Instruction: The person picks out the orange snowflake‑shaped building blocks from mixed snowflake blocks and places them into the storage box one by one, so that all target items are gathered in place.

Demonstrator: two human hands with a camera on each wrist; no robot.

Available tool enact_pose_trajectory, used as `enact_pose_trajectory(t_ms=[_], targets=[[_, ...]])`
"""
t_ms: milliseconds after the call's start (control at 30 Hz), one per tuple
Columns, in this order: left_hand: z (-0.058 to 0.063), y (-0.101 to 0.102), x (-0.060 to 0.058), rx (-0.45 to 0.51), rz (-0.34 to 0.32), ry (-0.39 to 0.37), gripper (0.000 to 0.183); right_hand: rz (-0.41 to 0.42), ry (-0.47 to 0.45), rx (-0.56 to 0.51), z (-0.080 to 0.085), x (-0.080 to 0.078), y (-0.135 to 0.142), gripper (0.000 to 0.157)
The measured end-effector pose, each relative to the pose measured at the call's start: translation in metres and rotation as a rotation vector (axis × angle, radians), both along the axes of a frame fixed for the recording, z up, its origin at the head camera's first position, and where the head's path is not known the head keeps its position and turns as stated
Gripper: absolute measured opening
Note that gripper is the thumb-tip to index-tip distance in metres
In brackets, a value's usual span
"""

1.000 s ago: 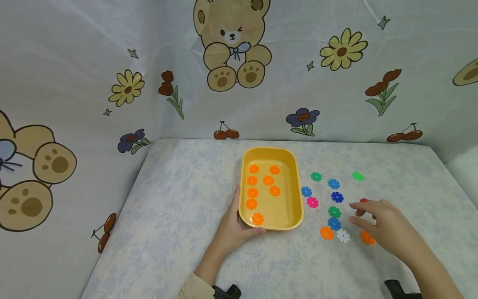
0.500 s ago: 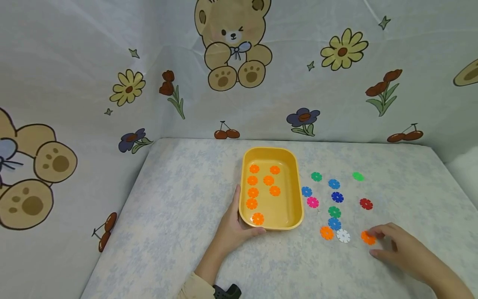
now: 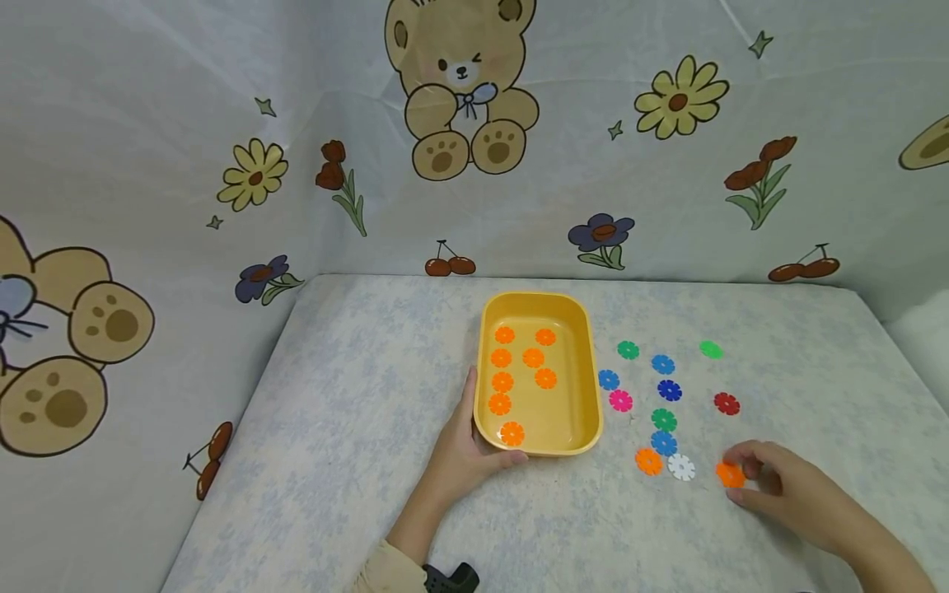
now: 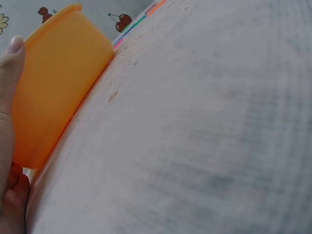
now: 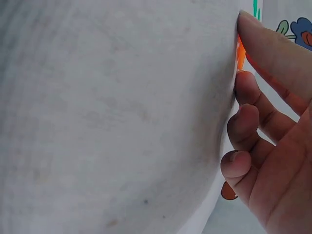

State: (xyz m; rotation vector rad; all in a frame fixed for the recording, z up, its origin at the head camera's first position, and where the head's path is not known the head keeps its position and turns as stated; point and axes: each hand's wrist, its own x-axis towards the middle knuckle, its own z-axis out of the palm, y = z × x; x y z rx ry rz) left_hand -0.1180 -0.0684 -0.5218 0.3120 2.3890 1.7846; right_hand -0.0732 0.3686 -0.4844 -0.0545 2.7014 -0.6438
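Observation:
My left hand [image 3: 463, 449] grips the near left corner of a yellow plastic tray [image 3: 582, 441], thumb along its front wall and fingers at its left side. In the left wrist view, the thumb and fingertips touch the tray's outer wall [image 4: 63, 83]. Several orange notched discs [image 3: 500, 404] lie flat inside, mostly in the left half. To the right, my right hand [image 3: 801, 494] pinches an orange notched disc [image 3: 730, 475] lying on the table, thumb and index finger at its edges. The right wrist view shows that disc [image 5: 241, 53] edge-on between thumb and finger.
Several loose notched discs lie right of the tray: another orange disc [image 3: 648, 462], a white disc [image 3: 681, 468], a red disc [image 3: 726, 403], a pink disc [image 3: 621, 401], plus blue and green ones. A patterned cloth [image 3: 519, 214] hangs behind the table [image 3: 356, 395].
My right hand has moved from near the red disc toward the front, down to the orange disc, and its thumb and index finger have closed in. The left hand and tray have stayed put.

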Motion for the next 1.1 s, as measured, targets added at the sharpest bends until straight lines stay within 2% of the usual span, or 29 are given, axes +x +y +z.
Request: enact_pose_trajectory(t_ms=[100,300,567,800,1100], targets=[[0.0003,0.0003,0.0001,0.004,-0.003,0.002,0.129,0.002,-0.014,-0.008,-0.0004,-0.0008,0.0005,0.047],[0.0,0.0003,-0.0004,0.0,-0.003,0.011,0.13,-0.001,-0.026,-0.016,-0.0003,-0.003,0.0018,0.057],[-0.0004,0.0,-0.0003,-0.015,-0.006,0.02,0.129,-0.039,-0.068,-0.011,0.0001,-0.0036,-0.0019,0.05],[0.0001,0.0,0.0005,-0.027,0.0,0.02,0.13,-0.068,-0.096,-0.018,-0.0004,-0.0047,-0.0027,0.061],[0.0,0.0003,-0.0001,-0.026,0.004,0.014,0.13,-0.07,-0.103,-0.021,-0.0016,-0.0032,-0.0019,0.052]])
